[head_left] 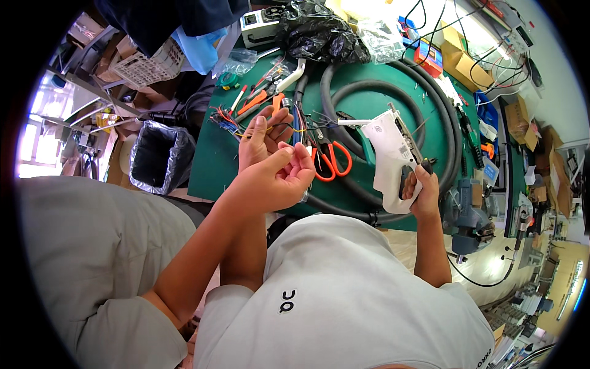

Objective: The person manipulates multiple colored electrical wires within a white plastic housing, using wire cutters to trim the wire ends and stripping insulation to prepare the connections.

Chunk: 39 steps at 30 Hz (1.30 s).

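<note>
My right hand (423, 194) is wrapped round the loop handle of a white pistol-shaped housing (388, 147), tilted above the table, with its inner parts showing along one edge. From the lower left my left hand (257, 140) reaches up, fingers curled at thin yellow and black wires (299, 129); the exact grip is partly hidden. A co-worker's forearm crosses in front of my left arm, and that person's hand (286, 175) has its fingers pinched close to mine. Orange-handled scissors (332, 161) lie between my hands, beside a bundle of stripped cable wires (297, 117).
Thick black cable (424, 80) coils over the green table (212, 169). Orange-handled pliers (253, 101), a green tape measure (227, 80) and a black plastic bag (322, 34) lie on it. A lined bin (161, 154) stands left; a vise (472, 215) is at the right edge.
</note>
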Each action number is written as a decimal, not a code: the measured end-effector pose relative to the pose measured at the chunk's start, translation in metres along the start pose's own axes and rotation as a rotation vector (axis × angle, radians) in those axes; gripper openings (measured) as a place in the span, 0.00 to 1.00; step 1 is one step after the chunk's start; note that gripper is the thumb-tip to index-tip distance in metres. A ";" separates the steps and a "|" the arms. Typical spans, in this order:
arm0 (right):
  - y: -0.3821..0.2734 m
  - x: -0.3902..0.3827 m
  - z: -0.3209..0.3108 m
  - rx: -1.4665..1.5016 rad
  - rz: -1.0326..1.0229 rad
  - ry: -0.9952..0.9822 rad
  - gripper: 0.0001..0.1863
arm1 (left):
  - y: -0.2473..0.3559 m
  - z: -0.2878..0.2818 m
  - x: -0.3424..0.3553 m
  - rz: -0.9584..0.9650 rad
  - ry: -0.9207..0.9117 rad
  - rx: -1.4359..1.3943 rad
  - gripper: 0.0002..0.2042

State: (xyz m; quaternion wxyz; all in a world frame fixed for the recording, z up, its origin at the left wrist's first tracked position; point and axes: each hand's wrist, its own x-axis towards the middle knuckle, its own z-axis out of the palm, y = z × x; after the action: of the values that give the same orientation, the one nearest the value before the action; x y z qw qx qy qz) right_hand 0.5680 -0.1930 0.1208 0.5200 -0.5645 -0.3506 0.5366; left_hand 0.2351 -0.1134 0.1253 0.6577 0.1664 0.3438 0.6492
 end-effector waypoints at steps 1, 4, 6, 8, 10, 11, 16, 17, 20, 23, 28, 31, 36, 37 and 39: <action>0.000 0.001 -0.001 -0.004 0.014 0.004 0.22 | -0.001 0.000 0.002 -0.004 -0.013 0.009 0.19; 0.001 0.002 -0.001 0.068 0.049 -0.027 0.23 | -0.002 0.001 0.004 -0.033 -0.074 0.070 0.18; 0.001 0.002 0.003 0.170 0.085 -0.052 0.23 | -0.007 -0.003 0.006 -0.077 -0.157 0.148 0.17; 0.000 0.001 0.004 0.235 0.109 -0.059 0.23 | -0.011 -0.005 0.005 -0.135 -0.209 0.180 0.17; -0.002 0.002 0.006 0.266 0.131 -0.071 0.23 | -0.018 -0.004 0.000 -0.221 -0.228 0.139 0.16; -0.004 0.003 0.007 0.274 0.133 -0.071 0.24 | -0.024 -0.001 -0.002 -0.274 -0.241 0.101 0.16; -0.001 0.005 0.007 0.327 0.191 -0.129 0.24 | -0.080 0.025 0.001 -0.633 -0.355 -0.209 0.15; 0.001 0.005 0.008 0.324 0.198 -0.142 0.24 | -0.086 0.030 0.006 -0.634 -0.393 -0.259 0.14; 0.002 0.005 0.005 0.320 0.192 -0.135 0.24 | -0.090 0.048 0.016 -0.525 -0.430 -0.315 0.14; 0.004 0.004 0.003 0.302 0.189 -0.091 0.23 | -0.093 0.055 0.017 -0.296 -0.262 -0.231 0.12; 0.007 0.004 0.005 0.222 0.220 -0.062 0.21 | -0.077 0.053 0.020 -0.152 -0.232 -0.113 0.10; 0.008 0.002 0.011 0.215 0.229 -0.034 0.21 | -0.074 0.053 0.019 -0.122 -0.182 -0.075 0.11; 0.010 0.002 0.013 0.073 0.214 -0.012 0.21 | -0.067 0.053 0.020 -0.070 -0.157 -0.022 0.11; 0.009 0.001 0.014 0.060 0.208 -0.013 0.21 | -0.067 0.053 0.020 -0.074 -0.155 -0.018 0.11; 0.008 0.001 0.015 0.077 0.208 -0.018 0.21 | -0.066 0.053 0.019 -0.082 -0.146 -0.010 0.11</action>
State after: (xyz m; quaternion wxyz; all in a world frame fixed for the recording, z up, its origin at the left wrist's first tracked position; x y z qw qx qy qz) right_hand 0.5520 -0.1904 0.1149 0.4795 -0.5726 -0.2739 0.6060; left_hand 0.3179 -0.0896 0.1147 0.7079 0.1958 0.2981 0.6097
